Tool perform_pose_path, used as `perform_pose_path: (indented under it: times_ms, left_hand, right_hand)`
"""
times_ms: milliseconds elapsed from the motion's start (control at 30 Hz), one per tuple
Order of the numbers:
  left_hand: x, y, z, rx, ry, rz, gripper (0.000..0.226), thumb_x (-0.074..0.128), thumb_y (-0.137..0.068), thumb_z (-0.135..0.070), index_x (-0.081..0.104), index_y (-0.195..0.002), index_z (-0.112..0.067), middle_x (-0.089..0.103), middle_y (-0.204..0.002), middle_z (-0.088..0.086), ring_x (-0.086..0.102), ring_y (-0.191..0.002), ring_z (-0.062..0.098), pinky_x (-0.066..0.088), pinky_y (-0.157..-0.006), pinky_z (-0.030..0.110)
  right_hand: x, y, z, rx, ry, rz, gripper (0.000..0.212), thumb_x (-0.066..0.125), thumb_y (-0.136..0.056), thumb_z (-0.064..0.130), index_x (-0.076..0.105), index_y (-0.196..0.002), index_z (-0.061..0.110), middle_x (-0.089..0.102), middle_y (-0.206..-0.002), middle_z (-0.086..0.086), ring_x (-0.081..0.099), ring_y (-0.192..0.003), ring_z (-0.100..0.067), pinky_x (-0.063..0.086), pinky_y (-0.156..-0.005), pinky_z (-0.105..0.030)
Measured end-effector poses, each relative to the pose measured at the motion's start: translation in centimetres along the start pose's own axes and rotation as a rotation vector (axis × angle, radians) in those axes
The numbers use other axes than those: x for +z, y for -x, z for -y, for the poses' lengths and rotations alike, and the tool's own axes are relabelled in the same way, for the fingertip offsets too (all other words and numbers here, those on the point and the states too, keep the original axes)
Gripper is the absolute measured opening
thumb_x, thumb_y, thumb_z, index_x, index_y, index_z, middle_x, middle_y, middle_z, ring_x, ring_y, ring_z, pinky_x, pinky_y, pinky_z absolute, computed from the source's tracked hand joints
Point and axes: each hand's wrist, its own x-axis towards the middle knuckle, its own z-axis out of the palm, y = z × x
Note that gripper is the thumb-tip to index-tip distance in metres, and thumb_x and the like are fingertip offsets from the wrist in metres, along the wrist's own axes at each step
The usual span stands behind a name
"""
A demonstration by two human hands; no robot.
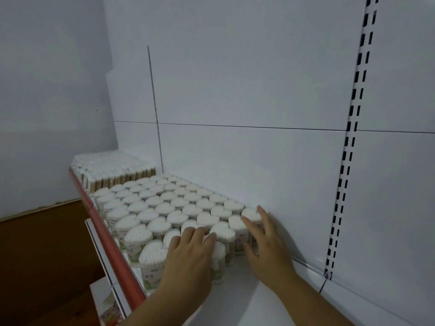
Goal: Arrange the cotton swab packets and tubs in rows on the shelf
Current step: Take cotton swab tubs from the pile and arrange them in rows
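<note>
My open left hand (190, 254) lies over the front tubs (150, 251), hiding some lids, my straight-fingered right hand (267, 241) pressing the row's end.

Your left hand (190, 252) lies fingers spread on the nearest heart-shaped tubs (164, 208). Your right hand (266, 238) touches the end tubs by the back panel (259, 161). Tubs stand in rows on the shelf (247, 300); packets (113, 168) are stacked at the far end.

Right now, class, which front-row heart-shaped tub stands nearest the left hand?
The last tub at the row's near end, by the red shelf edge: it stands right beside the left hand; the others run farther off.
</note>
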Motion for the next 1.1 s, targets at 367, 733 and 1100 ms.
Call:
perform_pose_path:
  times_ms: [367,733,1100]
  left_hand:
    - [-0.6,-2.4,2.0,0.242,0.198,0.202,0.069,0.06,-0.089,-0.02,0.028,-0.148,-0.032,0.022,-0.156,-0.015,0.017,-0.142,0.003,0.015,-0.112,0.018]
    - [-0.8,-3.3,2.8,0.214,0.063,0.176,0.063,0.062,-0.084,-0.03,0.038,-0.142,-0.032,0.041,-0.145,-0.014,0.034,-0.132,0.006,0.032,-0.107,0.024]
    - [-2.5,-3.1,3.5,0.174,0.046,0.295,0.093,0.066,-0.08,-0.055,0.01,-0.151,-0.035,0.008,-0.159,-0.015,0.009,-0.145,0.006,0.015,-0.115,0.029]
  right_hand:
    - [-0.2,-0.4,0.4,-0.016,0.057,-0.082,0.041,0.073,-0.079,0.012,0.068,-0.118,0.023,0.059,-0.126,-0.013,0.052,-0.119,-0.035,0.049,-0.091,-0.047]
    - [0.4,-0.5,0.1,0.165,0.0,-0.07,0.055,0.053,-0.094,0.033,0.034,-0.146,0.026,0.025,-0.15,-0.007,0.026,-0.137,-0.025,0.034,-0.108,-0.04]
    - [0.3,-0.5,-0.8,0.213,-0.172,-0.005,0.062,0.054,-0.093,0.04,0.029,-0.148,0.027,0.025,-0.15,-0.005,0.031,-0.134,-0.022,0.036,-0.105,-0.034]
